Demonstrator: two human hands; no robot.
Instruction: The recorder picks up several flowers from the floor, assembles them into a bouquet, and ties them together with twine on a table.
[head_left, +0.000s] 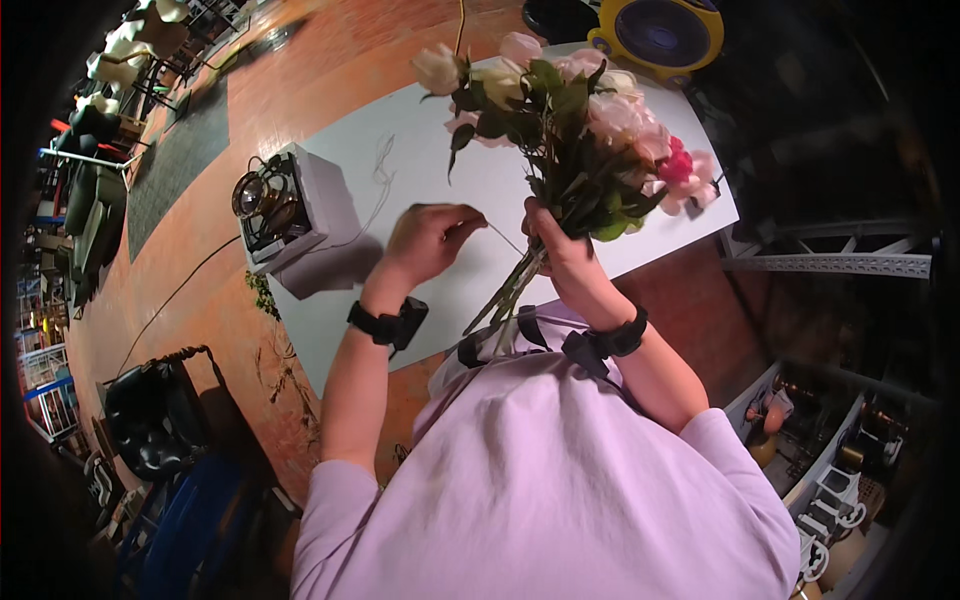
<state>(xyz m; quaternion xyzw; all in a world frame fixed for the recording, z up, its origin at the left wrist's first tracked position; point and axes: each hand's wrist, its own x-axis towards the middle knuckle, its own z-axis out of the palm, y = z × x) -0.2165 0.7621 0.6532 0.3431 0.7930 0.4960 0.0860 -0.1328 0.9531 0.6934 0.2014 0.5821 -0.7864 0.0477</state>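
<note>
A bouquet of pink and white flowers [615,120] with green leaves is gripped round its stems by my right hand [562,250]. The bare stem ends [500,297] slant down toward my body. One bright pink bloom [675,165] sits at the bunch's right side. To the left of the stems, my left hand [432,240] is closed in a pinch on a thin string [503,238], which runs taut toward the stems by my right hand. Both hands are above the white table [420,150].
A white box [300,200] holding dark and glassy items stands on the table's left end. Pale loose string [380,180] lies near it. Plant cuttings [285,370] are on the floor at left, near a black chair [155,415]. A yellow and purple round object [660,35] is beyond the table.
</note>
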